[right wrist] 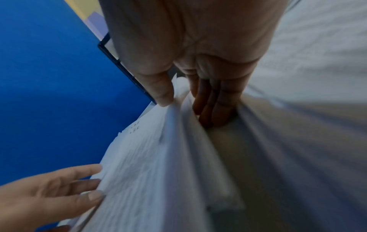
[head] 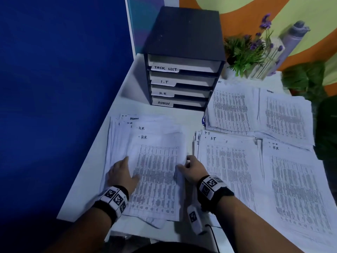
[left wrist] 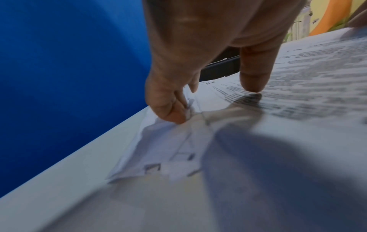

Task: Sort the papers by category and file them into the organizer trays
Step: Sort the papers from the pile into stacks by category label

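A loose stack of printed sheets point(head: 156, 170) lies at the near left of the white table, its top sheets hand-marked H.R. My left hand point(head: 131, 168) rests flat on the stack's left side, fingers point(left wrist: 174, 116) straight and touching the paper. My right hand point(head: 184, 163) pinches the right edge of the upper sheets, with the thumb point(right wrist: 163, 94) on top and the fingers point(right wrist: 214, 109) underneath, lifting that edge. The dark organizer point(head: 184, 57) stands behind, its trays labelled TASK LIST, I.T, H.R. and ADMIN.
To the right lie sorted piles: I.T point(head: 228, 170), H.R point(head: 295, 189), ADMIN point(head: 286, 115), and another point(head: 231, 110) beside the organizer. A blue partition point(head: 63, 88) runs along the table's left edge. Potted plants point(head: 246, 52) stand at the back right.
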Action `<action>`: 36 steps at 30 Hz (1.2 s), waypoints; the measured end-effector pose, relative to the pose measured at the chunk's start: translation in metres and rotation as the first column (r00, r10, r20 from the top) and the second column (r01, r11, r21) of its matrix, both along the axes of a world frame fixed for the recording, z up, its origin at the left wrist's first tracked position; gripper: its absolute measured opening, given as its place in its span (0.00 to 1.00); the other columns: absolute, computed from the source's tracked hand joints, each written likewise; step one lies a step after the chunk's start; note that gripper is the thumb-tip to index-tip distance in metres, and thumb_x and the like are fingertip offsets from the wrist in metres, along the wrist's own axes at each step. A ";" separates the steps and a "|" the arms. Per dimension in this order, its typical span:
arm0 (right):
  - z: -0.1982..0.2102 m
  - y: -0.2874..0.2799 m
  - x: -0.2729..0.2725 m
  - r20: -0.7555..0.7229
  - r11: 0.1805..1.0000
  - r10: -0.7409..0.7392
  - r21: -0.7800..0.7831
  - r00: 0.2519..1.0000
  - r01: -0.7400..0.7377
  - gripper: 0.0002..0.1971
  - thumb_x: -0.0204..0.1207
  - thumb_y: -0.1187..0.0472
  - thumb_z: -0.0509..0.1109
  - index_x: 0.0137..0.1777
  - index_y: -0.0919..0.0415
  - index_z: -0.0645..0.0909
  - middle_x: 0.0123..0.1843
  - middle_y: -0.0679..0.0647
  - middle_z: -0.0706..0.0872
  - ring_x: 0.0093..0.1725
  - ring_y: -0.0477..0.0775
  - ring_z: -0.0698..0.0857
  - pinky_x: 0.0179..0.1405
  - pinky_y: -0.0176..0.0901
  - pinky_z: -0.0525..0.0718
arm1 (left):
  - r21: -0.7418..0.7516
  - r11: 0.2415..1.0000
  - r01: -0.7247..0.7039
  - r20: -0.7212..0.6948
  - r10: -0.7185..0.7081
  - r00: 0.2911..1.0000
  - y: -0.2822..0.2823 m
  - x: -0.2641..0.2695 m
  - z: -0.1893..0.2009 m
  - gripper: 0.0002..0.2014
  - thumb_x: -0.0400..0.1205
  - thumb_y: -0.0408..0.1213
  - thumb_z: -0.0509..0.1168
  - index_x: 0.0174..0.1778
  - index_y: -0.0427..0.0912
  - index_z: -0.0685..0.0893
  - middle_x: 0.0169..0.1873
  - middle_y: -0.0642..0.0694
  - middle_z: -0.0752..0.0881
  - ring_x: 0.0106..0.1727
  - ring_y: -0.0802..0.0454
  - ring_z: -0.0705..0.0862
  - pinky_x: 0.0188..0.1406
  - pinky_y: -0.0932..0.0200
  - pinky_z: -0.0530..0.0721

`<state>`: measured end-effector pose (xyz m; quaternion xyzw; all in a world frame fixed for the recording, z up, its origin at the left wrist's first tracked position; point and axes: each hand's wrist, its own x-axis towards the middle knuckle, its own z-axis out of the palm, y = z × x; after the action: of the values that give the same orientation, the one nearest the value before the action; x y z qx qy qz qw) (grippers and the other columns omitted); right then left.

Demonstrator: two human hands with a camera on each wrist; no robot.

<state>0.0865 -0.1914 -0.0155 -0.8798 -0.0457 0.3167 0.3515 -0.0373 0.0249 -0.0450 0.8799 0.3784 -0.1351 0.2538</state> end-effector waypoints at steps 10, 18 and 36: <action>-0.010 -0.005 0.014 0.172 0.965 -0.260 0.040 0.950 0.257 0.07 0.73 0.63 0.68 0.41 0.68 0.78 0.36 0.64 0.84 0.35 0.62 0.83 0.33 0.46 0.81 | -0.160 0.987 -0.011 0.092 0.026 0.995 0.026 0.005 0.005 0.29 0.82 0.44 0.65 0.79 0.42 0.69 0.73 0.40 0.75 0.72 0.43 0.74 0.73 0.52 0.72; 0.000 -0.025 0.026 -0.014 0.885 -0.421 0.212 0.907 0.415 0.10 0.74 0.74 0.64 0.50 0.59 0.73 0.25 0.50 0.80 0.23 0.46 0.79 0.27 0.42 0.81 | -0.245 0.969 0.018 0.179 0.027 0.983 0.027 0.024 0.004 0.33 0.69 0.69 0.55 0.53 0.48 0.89 0.59 0.47 0.87 0.62 0.47 0.83 0.66 0.48 0.81; -0.001 -0.037 0.027 -0.124 0.851 -0.448 0.243 0.885 0.465 0.05 0.78 0.69 0.64 0.44 0.68 0.81 0.32 0.62 0.81 0.32 0.61 0.81 0.37 0.77 0.85 | -0.414 0.909 -0.055 0.153 0.129 0.980 0.011 0.036 0.006 0.10 0.76 0.34 0.74 0.52 0.40 0.85 0.48 0.46 0.89 0.49 0.48 0.87 0.51 0.58 0.83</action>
<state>0.1134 -0.2285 -0.0161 -0.7998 0.1335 0.2424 0.5327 -0.0014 0.0364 -0.0390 0.7973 0.3589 -0.1201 0.4701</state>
